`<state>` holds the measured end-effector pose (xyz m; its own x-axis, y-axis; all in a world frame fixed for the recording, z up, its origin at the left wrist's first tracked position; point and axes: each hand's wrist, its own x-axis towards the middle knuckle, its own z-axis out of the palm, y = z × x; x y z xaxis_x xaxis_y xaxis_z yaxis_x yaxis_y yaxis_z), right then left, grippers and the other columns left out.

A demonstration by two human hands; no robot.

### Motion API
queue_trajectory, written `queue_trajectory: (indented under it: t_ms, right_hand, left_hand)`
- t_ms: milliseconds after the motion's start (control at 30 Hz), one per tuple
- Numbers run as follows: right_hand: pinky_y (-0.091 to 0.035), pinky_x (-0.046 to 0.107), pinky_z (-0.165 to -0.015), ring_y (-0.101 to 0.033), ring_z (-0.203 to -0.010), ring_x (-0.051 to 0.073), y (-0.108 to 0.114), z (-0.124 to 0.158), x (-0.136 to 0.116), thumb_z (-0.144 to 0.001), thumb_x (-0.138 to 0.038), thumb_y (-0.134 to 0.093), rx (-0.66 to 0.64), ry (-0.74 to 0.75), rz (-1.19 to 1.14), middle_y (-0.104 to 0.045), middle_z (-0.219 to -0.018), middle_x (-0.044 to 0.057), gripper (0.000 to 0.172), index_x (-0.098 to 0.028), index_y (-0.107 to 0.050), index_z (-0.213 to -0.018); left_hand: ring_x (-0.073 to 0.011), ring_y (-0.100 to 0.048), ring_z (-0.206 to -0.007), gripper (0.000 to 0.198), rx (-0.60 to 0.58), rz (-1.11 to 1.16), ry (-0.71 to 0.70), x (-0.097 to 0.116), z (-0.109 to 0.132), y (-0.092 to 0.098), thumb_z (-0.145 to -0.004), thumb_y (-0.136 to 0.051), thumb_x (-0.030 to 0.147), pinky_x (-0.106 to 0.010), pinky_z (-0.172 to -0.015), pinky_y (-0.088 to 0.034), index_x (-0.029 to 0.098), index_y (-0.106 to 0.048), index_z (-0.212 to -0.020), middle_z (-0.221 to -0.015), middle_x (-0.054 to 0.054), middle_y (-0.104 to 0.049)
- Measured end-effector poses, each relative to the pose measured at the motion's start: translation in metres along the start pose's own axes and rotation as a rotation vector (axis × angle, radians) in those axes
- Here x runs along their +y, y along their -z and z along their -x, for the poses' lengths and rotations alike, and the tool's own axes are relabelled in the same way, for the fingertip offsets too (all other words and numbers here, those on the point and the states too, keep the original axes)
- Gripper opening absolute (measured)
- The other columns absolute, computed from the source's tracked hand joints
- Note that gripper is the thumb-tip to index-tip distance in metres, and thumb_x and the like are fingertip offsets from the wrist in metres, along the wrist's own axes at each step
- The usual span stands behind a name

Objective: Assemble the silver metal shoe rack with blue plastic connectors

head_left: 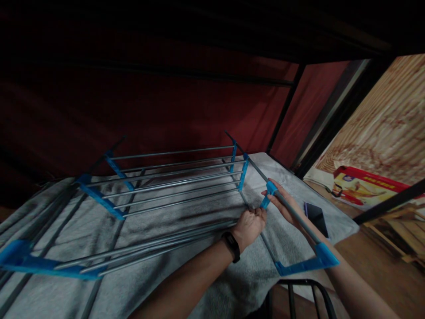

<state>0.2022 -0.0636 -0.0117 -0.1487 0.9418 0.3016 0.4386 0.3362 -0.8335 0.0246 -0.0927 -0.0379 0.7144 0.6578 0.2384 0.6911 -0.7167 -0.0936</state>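
Fitting a rack [162,185] together seems to be the step in hand, and we work at its right side, where a blue bracket [271,189] hangs from the upper grey pole [300,221]. The rack lies across a grey blanket [149,274], with its rows of rods farther back already spanning from side to side. Our right hand [282,201] has its grip closed on the bracket, close to where it meets the pole. Our left hand [249,225], with a black band [231,246] at the wrist, is at the lower end of the same bracket. Its fingers curl downward, but we cannot tell whether its grip closes on the bracket or on a rod.

Nearer to us, 3 rods [159,241] run from the blue piece [43,262] at the left towards our left hand, which hides their far ends; we cannot tell whether any is seated.

We judge that the next move calls for keeping the bracket steady with the right hand while the left lines up each rod end with its hole and presses it home, without twisting the pole. A phone [317,219] lies beside our right forearm.
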Motion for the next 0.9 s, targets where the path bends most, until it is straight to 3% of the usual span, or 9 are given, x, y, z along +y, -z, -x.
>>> queue_trajectory:
  t_ms: [167,333,533,900]
  right_hand:
    - [-0.047,0.044,-0.103,-0.063,-0.111,0.026,0.003,0.001,0.003,-0.095,-0.052,-0.052,-0.022,0.013,0.062,-0.068,-0.116,0.008,0.071,-0.027,-0.023,-0.155]
    - [-0.048,0.045,-0.103,-0.062,-0.114,0.028,0.004,0.000,0.009,-0.094,-0.054,-0.052,-0.038,0.061,0.051,-0.066,-0.122,0.010,0.072,-0.025,-0.025,-0.155]
    - [-0.030,0.049,-0.118,-0.039,-0.139,0.031,0.006,-0.004,0.018,-0.090,-0.064,-0.052,0.021,0.138,0.113,-0.042,-0.151,0.007,0.071,-0.027,-0.041,-0.149]
    - [-0.026,0.046,-0.120,-0.031,-0.144,0.027,0.005,0.000,0.013,-0.093,-0.057,-0.052,0.010,0.125,0.086,-0.041,-0.152,0.003,0.065,-0.028,-0.040,-0.150]
  left_hand:
    - [-0.0189,-0.070,-0.079,0.025,-0.002,0.037,0.040,-0.004,-0.005,0.006,-0.095,-0.040,0.006,-0.030,-0.063,-0.052,0.011,-0.055,-0.114,-0.096,-0.010,-0.070]
    - [-0.0200,-0.071,-0.082,0.025,0.010,0.120,0.109,-0.011,-0.013,0.024,-0.098,-0.035,0.011,-0.032,-0.068,-0.053,0.015,-0.054,-0.113,-0.099,-0.008,-0.071]
    - [-0.0214,-0.071,-0.086,0.032,0.003,0.235,0.184,-0.023,-0.024,0.045,-0.100,-0.034,0.021,-0.032,-0.069,-0.053,0.019,-0.046,-0.130,-0.101,-0.007,-0.072]
    - [-0.0196,-0.070,-0.092,0.023,0.012,0.300,0.267,-0.028,-0.029,0.066,-0.100,-0.038,0.030,-0.030,-0.077,-0.051,0.024,-0.059,-0.109,-0.102,-0.003,-0.073]
